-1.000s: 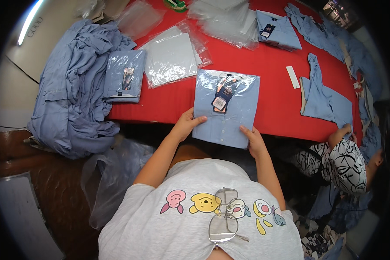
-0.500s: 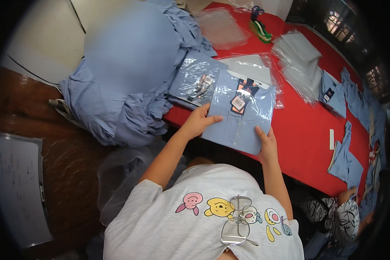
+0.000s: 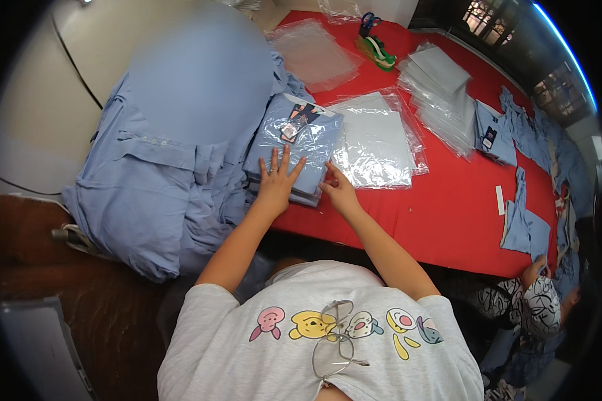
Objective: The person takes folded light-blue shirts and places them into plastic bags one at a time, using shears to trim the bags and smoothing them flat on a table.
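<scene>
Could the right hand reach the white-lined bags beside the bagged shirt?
Likely yes: the right hand is at the edge of the bagged shirt, with nothing visible between it and the white-lined bags.

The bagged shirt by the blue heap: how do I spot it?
On the red table, look right of the blue garment heap. There the bagged shirt tops a small stack; unlike its neighbours, it lies under the spread left hand.

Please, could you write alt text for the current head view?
A left hand lies spread on a folded, clear-bagged blue shirt, with the right hand at its right edge. The shirt tops a small stack on a red table, between heaped blue garments at left and clear plastic bags at right.
</scene>
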Available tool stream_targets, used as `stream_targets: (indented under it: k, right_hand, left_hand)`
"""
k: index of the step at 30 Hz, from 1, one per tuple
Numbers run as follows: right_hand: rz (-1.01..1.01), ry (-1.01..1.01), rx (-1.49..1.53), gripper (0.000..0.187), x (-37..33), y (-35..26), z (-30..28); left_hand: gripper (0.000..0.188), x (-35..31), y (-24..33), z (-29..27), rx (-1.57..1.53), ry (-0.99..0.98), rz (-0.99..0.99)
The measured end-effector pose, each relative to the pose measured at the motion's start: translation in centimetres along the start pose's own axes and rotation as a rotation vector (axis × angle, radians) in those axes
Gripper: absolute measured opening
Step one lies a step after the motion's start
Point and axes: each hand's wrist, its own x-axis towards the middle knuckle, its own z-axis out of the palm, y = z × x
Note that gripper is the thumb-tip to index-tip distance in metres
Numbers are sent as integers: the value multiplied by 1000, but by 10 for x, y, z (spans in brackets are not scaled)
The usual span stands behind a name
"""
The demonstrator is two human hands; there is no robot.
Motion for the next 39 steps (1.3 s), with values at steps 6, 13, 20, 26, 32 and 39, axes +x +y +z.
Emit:
stream_targets:
  k: [6,13,20,26,32,39]
  right_hand:
    - [286,147,174,39,-61,-1,-70]
    - [336,400,210,30,-99,-18,-136]
    - [347,650,203,25,-182,-8,-193]
    - [428,831,127,21,-258,14,-203]
    - [387,946,99,21,-256,-17,-223]
    - [62,573,-160,29,-43,-129,-239]
  left_hand:
    - [129,36,-12,-11,-277,-10,-43]
    - [126,115,3,-47,-246,-293,-148]
    - [81,216,9,-110,-442,-268,64]
    - [63,327,-8,-66,-579,24,-46]
    - [65,380,-130,26,-212,55,-132]
    - [81,382,-139,53,-745,-248,-278]
